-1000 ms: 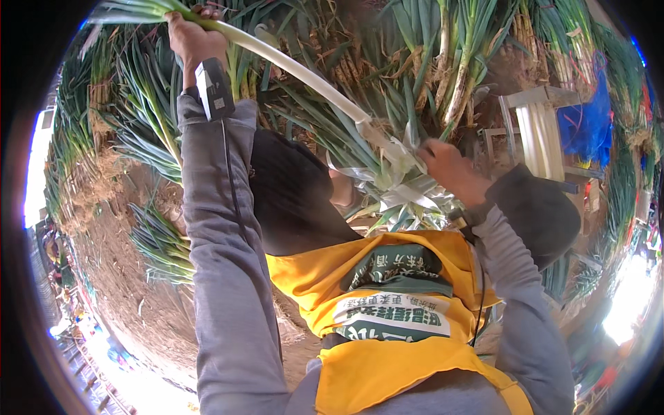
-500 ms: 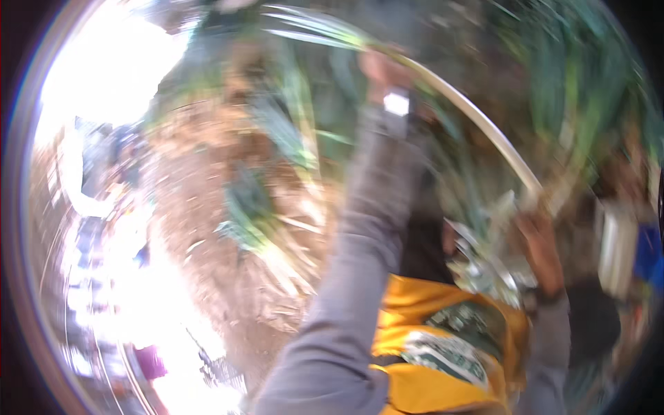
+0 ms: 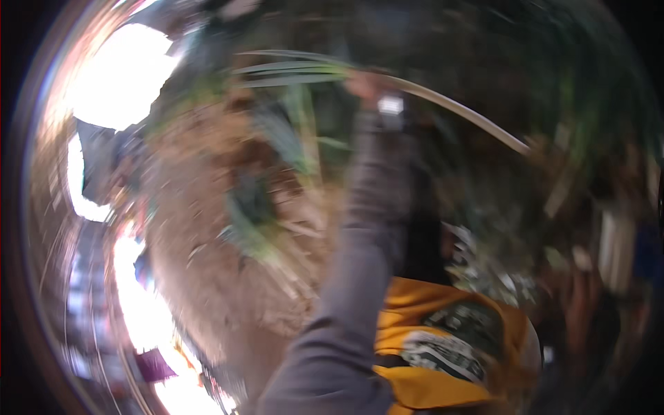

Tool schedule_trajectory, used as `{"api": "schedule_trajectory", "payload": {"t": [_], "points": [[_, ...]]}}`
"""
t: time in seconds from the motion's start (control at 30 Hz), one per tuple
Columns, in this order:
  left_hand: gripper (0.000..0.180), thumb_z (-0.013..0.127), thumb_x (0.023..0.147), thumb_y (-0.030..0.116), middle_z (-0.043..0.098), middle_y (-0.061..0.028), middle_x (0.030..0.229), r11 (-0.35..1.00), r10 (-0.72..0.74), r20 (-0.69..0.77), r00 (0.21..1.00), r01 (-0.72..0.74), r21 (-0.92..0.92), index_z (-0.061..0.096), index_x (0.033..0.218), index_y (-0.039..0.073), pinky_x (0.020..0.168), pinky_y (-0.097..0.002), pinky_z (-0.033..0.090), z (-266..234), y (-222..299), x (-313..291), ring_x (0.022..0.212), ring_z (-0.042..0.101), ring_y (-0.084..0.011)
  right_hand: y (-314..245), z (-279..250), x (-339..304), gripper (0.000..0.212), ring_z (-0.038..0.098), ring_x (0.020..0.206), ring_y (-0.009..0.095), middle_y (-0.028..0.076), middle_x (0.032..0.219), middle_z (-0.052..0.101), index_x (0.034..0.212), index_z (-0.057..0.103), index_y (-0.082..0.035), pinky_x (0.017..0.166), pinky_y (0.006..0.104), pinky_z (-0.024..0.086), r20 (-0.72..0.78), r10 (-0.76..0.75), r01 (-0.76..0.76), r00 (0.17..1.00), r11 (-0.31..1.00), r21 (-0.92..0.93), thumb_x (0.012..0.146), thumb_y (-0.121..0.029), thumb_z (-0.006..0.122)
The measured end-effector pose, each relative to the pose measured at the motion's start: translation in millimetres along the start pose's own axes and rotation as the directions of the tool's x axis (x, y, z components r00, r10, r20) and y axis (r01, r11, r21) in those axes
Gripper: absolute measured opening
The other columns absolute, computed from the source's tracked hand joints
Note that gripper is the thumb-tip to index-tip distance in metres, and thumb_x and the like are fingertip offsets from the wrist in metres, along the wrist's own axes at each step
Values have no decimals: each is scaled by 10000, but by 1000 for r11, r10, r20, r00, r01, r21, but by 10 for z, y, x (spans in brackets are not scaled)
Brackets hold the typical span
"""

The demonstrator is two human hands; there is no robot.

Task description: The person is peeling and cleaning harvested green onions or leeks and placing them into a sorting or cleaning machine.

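A long leek (image 3: pixel 465 111) arches across the upper middle, its green leaves pointing left and its pale shaft bending down to the right. My left hand (image 3: pixel 371 84), with a bright-faced watch at the wrist, is closed around it where the leaves meet the shaft. Apart from the leek's pale lower end, my right hand (image 3: pixel 581 297) is low on the right, blurred and in shade. Its fingers are smeared, so whether anything is in them does not show.
Several more leeks (image 3: pixel 266 242) lie on the brown soil (image 3: pixel 200 290) left of my arm. Dark green leaves (image 3: pixel 567 131) fill the upper right. A pale container (image 3: pixel 614 249) stands at the right, and a yellow garment (image 3: pixel 429 311) covers my front.
My right hand has come away from the leek's pale end and dropped down and to the right. My left hand still grips the leek, now slightly lower in the picture.
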State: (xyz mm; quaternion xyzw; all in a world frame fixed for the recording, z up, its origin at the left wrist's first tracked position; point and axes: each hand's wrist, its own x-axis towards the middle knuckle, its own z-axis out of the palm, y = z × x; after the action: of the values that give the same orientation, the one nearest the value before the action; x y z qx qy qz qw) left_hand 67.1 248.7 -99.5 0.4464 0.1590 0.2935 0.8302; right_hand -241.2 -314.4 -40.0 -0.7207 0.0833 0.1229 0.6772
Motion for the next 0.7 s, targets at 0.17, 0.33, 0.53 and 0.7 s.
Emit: {"api": "schedule_trajectory", "payload": {"t": [0.17, 0.33, 0.53, 0.7], "points": [[477, 633, 903, 425, 652, -78, 810, -123, 459, 581, 672, -600, 791, 554, 1148, 23, 623, -389, 512, 115, -240, -59, 659, 622, -263, 165, 369, 398, 294, 684, 783, 380, 161, 905, 676, 1116, 667, -66, 671, 459, 536, 27, -118, 102, 993, 696, -711, 943, -304, 674], [362, 571, 956, 397, 590, -58, 767, 36, 555, 459, 694, -572, 820, 540, 1010, 41, 700, -371, 517, 273, 21, -338, 641, 575, -253, 309, 672, 567, 505, 696, 894, 409, 224, 1187, 644, 1288, 581, -14, 774, 451, 564, 113, -238, 251, 965, 698, -671, 886, -254, 772], [188, 551, 953, 246, 623, -80, 870, 938, 139, 186, 973, -189, 290, 599, 966, 64, 761, -337, 501, 429, 76, -427, 781, 600, -227, 18, 879, 1060, 660, 682, 850, 136, 97, 1183, 641, 1438, 463, 22, 704, 267, 541, 98, -79, 82, 992, 996, -34, 947, -319, 744], [229, 481, 1035, 237, 610, -92, 947, 943, -219, 186, 958, 257, -213, 552, 1029, 19, 831, -357, 520, 947, 107, -908, 846, 617, -227, -262, 1403, 1210, 716, 698, 879, 143, 108, 1208, 650, 1488, 383, 52, 754, 261, 561, 217, -201, 133, 955, 947, 291, 990, -372, 675]]}}
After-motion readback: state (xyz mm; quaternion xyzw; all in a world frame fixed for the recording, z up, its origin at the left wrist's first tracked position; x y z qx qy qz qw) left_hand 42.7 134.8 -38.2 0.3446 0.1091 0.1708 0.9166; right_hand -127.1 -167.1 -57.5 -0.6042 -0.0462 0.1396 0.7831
